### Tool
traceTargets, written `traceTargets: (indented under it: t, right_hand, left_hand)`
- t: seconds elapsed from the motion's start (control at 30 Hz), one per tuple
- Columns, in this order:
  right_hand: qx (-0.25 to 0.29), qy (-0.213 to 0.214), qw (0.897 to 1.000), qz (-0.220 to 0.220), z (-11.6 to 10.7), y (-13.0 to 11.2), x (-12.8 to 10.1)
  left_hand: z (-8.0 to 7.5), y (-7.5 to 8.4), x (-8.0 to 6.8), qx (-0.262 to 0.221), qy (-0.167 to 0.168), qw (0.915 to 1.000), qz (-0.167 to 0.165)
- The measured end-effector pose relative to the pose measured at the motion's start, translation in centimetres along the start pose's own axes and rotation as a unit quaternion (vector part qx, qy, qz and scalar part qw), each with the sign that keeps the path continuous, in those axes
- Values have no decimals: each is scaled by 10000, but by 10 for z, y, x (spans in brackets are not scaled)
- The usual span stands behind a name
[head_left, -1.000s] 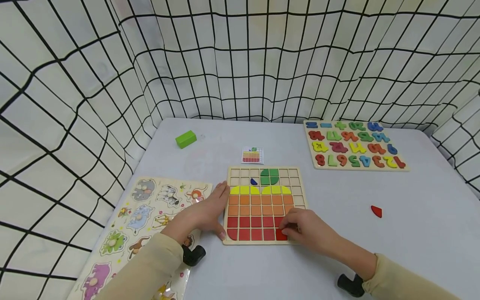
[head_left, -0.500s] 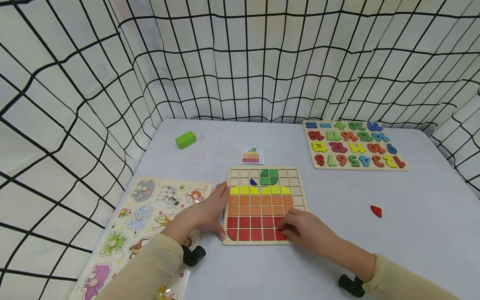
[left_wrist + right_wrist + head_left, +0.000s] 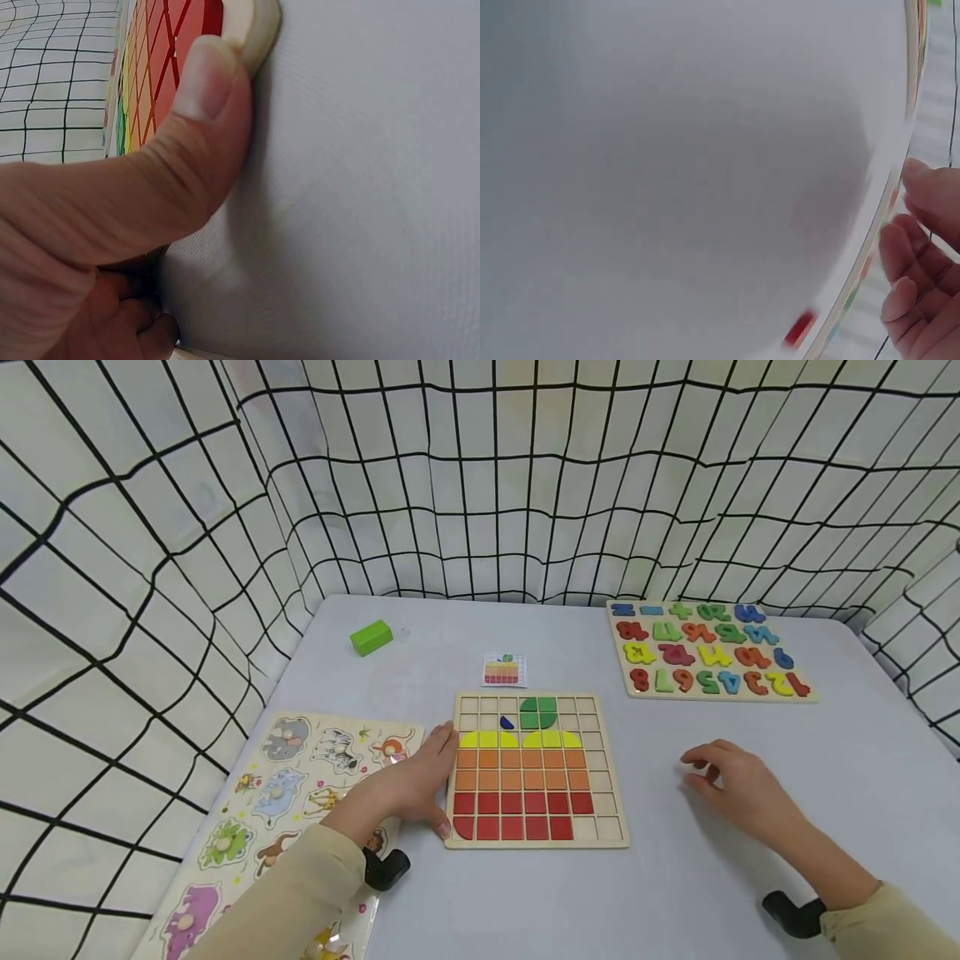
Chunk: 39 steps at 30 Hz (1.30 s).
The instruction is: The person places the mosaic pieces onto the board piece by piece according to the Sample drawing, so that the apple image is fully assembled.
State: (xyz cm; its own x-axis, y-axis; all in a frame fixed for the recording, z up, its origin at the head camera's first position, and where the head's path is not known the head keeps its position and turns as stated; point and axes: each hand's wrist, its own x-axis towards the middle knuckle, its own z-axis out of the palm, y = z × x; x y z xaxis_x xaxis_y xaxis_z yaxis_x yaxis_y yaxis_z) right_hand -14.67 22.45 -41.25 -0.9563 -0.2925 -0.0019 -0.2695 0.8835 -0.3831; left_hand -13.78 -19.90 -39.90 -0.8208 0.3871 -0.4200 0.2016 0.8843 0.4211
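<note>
The mosaic board [image 3: 536,770] lies near the front of the worktop [image 3: 675,877], our left hand [image 3: 408,785] bracing its left edge, thumb curled at the near corner (seen close from the left wrist). Our right hand [image 3: 738,785] hovers right of the board, fingers loosely curled, holding nothing. An animal puzzle [image 3: 277,802] sits at the left edge, a number puzzle [image 3: 705,652] toward the back right corner.

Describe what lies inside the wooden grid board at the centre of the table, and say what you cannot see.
The grid board holds green, yellow, orange and red tiles forming an apple, plus one blue piece. The left hand covers part of its left edge.
</note>
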Motion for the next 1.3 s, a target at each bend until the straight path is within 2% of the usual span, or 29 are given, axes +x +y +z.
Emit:
traceTargets:
  t: [0.13,0.27,0.5,0.7,0.87,1.07,1.2,1.3]
  right_hand:
    - [-113,-145,9984,542,-12,38,-5]
    - [-215,-264,9952,919,-18,59,-10]
    - [-35,-433,9946,937,-20,73,-12]
    - [-69,-538,9949,856,-21,71,-10]
    - [-450,-537,9948,737,-22,64,-12]
    - [-788,-346,9941,660,-24,57,-16]
    - [-392,-302,9965,667,-24,43,-16]
    - [233,-270,9979,548,-17,23,-14]
  left_hand:
    - [0,0,0,-19,7,10000,-6]
    - [0,0,0,-33,10,10000,10]
    - [2,1,-1,-54,-7,10000,-6]
    - [3,1,-1,-77,-18,10000,-13]
    - [2,2,-2,-87,-21,10000,-4]
    - [0,3,-2,-41,-13,10000,17]
    - [0,2,-2,-35,-21,10000,15]
    - [-1,2,-2,-43,-11,10000,4]
